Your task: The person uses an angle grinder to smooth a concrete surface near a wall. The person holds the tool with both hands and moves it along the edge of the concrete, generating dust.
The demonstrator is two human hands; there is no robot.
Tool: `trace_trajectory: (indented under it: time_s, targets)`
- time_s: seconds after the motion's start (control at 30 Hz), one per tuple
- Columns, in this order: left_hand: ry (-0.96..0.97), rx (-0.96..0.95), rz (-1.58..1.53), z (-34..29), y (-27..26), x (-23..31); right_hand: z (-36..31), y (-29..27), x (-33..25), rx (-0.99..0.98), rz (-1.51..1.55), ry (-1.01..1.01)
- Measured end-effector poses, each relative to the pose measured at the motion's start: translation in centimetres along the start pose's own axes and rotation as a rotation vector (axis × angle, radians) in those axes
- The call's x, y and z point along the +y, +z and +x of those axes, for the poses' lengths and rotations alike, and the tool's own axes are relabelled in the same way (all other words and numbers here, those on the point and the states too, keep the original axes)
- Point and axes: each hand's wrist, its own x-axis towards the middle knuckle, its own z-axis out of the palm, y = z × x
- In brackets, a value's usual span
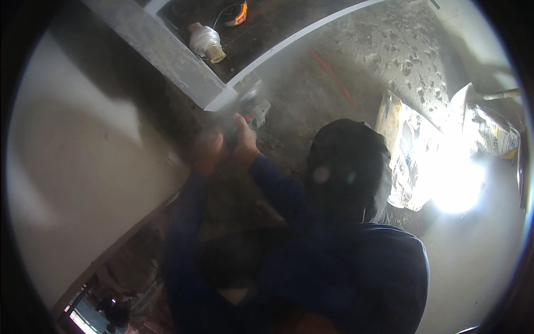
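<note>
Your left hand (209,153) and right hand (243,139) are both raised just left of centre, side by side and close together. The right hand is wrapped shut around the body of a handheld power tool (253,108), which sits at about 12 o'clock from that hand, its head pressed up against the corner of the pale grey ledge (167,53). The left hand is blurred by motion and dust; it lies just at 9 o'clock of the right one, but you cannot tell how far its fingers are closed or whether they have hold of the tool. A haze of dust hangs around the tool's head.

The ledge borders a dark recessed tray-like space (261,33) at 12 o'clock of the picture. Inside it lie a white wound roll (206,43) with a tan core end, and at 1 o'clock of the roll an orange and black tape measure (238,14) with a thin white line running out of it.

At 3 o'clock, on the dusty concrete floor (345,61), lie printed sacks (411,145), crumpled and partly washed out by glare; what they contain cannot be told.
</note>
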Motion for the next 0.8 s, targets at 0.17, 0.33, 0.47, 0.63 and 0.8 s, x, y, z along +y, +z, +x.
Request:
trace_trajectory:
  time_s: [0.17,0.33,0.47,0.63,0.8]
  targets:
    - [-0.044,-0.053,0.004,1.5,2.4,-0.5,-0.4,0.1,-1.4,-0.081,-0.127,-0.255]
    - [0.054,0.106,-0.016,-0.1,2.3,-0.9,-0.2,-1.5,1.2,-0.125,-0.280,-0.275]
    - [-0.034,0.050,0.012,-1.7,1.9,-1.0,0.2,-2.4,2.2,-0.207,-0.434,-0.242]
    - [-0.010,0.082,0.042,-0.7,1.4,-0.6,0.5,-0.5,-0.1,-0.071,-0.050,-0.007]
    - [0.051,0.117,0.062,1.6,1.8,-0.3,-0.7,-0.1,-1.6,-0.175,-0.340,-0.321]
